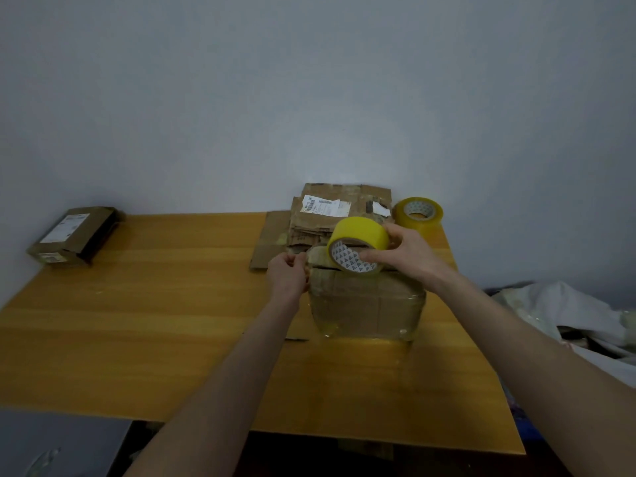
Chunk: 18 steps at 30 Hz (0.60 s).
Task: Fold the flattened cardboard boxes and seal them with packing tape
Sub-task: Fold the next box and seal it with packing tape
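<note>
Head camera looks down on a wooden bench [137,321] set against a pale wall. Toward its right side stands a folded cardboard box [366,304], glossy with clear tape. Just above the box's top, the right hand [409,256] holds a yellow tape roll [361,232], fingers curled round the rim and thumb at the core. The left hand [289,273] is at the box's upper left corner, fingers closed in a pinch, seemingly on a pale strip of tape [318,254] running to the roll. Behind lie flattened boxes [340,211] with a translucent roll [418,211] beside them. A small closed box [74,235] sits at the far left corner.
</note>
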Tool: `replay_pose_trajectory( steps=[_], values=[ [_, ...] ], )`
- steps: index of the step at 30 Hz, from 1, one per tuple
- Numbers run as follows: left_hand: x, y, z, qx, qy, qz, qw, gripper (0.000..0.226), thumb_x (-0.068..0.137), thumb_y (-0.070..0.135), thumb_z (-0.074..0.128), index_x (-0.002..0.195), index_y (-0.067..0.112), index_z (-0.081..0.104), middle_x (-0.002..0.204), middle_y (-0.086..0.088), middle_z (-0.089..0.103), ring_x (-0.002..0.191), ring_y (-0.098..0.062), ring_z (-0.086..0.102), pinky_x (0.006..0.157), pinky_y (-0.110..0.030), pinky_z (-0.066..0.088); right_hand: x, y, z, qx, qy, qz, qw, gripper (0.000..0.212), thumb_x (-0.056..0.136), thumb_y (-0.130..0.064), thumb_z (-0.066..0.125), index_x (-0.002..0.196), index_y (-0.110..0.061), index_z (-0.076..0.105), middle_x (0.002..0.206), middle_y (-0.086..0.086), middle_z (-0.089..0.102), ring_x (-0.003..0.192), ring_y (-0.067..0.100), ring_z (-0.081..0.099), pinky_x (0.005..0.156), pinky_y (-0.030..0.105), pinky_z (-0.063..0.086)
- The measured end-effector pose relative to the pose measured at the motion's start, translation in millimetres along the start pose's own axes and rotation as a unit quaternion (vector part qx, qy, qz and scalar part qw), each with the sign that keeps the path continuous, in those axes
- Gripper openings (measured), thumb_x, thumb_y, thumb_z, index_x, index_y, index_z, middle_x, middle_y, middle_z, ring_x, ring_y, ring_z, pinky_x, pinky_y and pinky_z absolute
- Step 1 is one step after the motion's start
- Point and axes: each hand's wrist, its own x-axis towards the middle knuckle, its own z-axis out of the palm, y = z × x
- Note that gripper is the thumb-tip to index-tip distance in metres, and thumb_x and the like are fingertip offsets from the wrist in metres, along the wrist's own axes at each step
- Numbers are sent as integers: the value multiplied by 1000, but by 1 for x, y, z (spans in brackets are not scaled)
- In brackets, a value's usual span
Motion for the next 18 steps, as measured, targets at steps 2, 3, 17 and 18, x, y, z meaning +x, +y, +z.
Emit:
replay_pose_trajectory(
  steps=[2,3,17,18],
  values=[
    [5,1,-2,10,-11,0,1000,23,98,18,52,76,12,54,75,-9,59,66,-19,60,58,-32,55,0,-1,-1,-10,-3,-7,1000,41,72,-27,83,109,-26,64,100,-5,68,95,13,63,88,40,54],
    [6,1,-5,9,-19,-4,1000,23,98,16,52,76,11,55,74,-9,59,66,-19,61,54,-29,53,0,-1,-2,-16,-5,-11,1000,39,74,-22,81,109,-26,63,100,-5,68,94,14,63,88,41,54],
    [13,-14,-13,87,-72,17,993,21,97,9,53,76,7,57,78,-9,60,67,-13,61,52,-24,51,-2,-5,-3,-84,-46,-26,995,48,79,-7,70,119,-27,54,106,1,60,97,19,61,81,41,57],
    [13,-14,-12,99,-69,20,992,20,97,10,52,78,7,57,81,-12,61,67,-13,60,52,-23,50,-2,-4,-2,-84,-44,-27,995,48,79,-7,70,119,-27,54,105,0,60,97,19,61,81,41,57]
  ],
)
